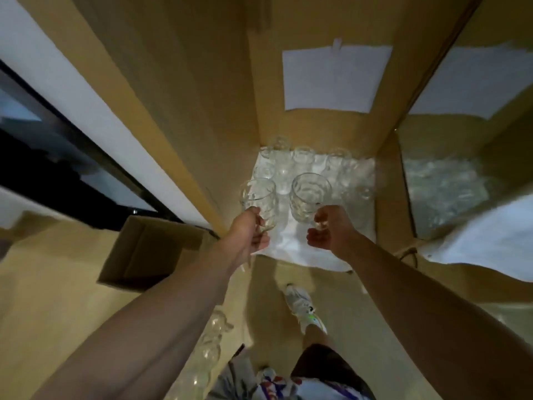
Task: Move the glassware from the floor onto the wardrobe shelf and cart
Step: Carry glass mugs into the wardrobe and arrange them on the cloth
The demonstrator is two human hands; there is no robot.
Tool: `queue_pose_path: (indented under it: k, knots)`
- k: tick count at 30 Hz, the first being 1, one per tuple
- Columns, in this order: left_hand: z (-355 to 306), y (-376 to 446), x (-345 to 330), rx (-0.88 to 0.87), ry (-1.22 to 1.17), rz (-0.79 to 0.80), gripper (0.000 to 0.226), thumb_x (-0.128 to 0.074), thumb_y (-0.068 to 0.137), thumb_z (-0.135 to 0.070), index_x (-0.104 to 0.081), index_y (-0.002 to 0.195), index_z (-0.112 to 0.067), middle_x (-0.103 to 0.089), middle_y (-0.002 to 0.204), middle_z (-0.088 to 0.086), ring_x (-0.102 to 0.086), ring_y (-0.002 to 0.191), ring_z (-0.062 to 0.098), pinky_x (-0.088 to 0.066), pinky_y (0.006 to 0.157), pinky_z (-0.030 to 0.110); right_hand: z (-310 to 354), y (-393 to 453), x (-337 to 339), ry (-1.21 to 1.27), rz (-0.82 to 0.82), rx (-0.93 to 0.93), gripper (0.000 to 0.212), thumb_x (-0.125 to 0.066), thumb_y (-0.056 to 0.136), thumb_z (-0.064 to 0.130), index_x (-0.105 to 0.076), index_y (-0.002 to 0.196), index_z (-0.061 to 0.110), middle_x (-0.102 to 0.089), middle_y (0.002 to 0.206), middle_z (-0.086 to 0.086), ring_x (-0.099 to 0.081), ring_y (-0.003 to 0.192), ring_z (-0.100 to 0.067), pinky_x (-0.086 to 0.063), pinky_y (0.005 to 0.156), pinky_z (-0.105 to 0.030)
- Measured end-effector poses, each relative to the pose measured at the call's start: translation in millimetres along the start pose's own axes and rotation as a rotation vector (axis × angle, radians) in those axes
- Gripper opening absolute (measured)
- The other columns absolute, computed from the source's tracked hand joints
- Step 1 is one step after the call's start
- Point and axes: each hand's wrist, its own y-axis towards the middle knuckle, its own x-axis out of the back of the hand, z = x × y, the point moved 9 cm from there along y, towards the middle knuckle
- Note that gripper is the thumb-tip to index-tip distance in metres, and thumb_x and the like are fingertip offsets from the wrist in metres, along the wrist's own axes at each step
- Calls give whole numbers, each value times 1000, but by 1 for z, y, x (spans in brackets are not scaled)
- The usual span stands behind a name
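My left hand (250,232) grips the handle of a clear ribbed glass mug (258,194), held at the left front of the wardrobe shelf (291,249). My right hand (328,229) is closed on the handle of a second clear mug (310,194) beside it. Both mugs are upright over the white-lined shelf; whether they rest on it I cannot tell. Behind them stand several clear glasses (305,160) in rows. More glassware (212,342) stands on the floor by my left forearm.
The wardrobe's wooden side panels rise left (173,82) and right (389,183) of the shelf; white paper (334,79) is taped to its back. An open cardboard box (150,252) sits on the floor at left. My shoe (302,304) is below the shelf.
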Motion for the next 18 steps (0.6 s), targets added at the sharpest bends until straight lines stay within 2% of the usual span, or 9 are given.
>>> queue_pose_path:
  k: [3, 6, 8, 10, 14, 18]
  knots:
    - [-30, -51, 0, -109, 22, 54, 38, -45, 100, -37, -46, 69, -15, -39, 62, 7, -44, 52, 22, -48, 59, 29, 18, -59, 7, 28, 11, 112, 15, -50, 85, 17, -51, 70, 11, -52, 76, -13, -56, 66, -28, -55, 74, -40]
    - [-51, -97, -8, -216, 47, 142, 36, -44, 99, -34, -45, 69, -16, -40, 64, 9, -42, 52, 21, -41, 55, 30, 26, -112, 22, 13, 15, 221, 23, -48, 89, 26, -52, 71, 13, -58, 86, -17, -62, 78, -32, -56, 89, -46]
    - [-58, -125, -14, -262, 76, 187, 33, -45, 98, -34, -45, 70, -16, -42, 67, 11, -43, 53, 21, -40, 54, 30, 29, -144, 35, 14, -10, 277, 25, -44, 91, 29, -49, 72, 14, -58, 80, -16, -60, 63, -27, -55, 90, -47]
    - [-62, -150, -22, -300, 103, 228, 31, -45, 97, -34, -45, 71, -16, -44, 72, 12, -45, 55, 22, -43, 55, 30, 32, -172, 48, 18, -42, 312, 25, -43, 91, 29, -47, 70, 16, -54, 66, -14, -52, 48, -23, -57, 84, -43]
    - [-64, -191, -45, -367, 184, 292, 32, -46, 97, -35, -47, 70, -16, -48, 81, 16, -53, 60, 24, -50, 58, 30, 37, -214, 81, 22, -85, 391, 25, -43, 88, 34, -43, 68, 18, -47, 57, -8, -43, 43, -20, -49, 53, -28]
    - [-54, -221, -74, -408, 238, 322, 34, -49, 94, -38, -50, 68, -15, -63, 80, 18, -61, 61, 25, -57, 61, 33, 37, -249, 128, 44, -123, 454, 27, -43, 85, 37, -39, 65, 21, -35, 62, -7, -32, 47, -19, -34, 53, -26]
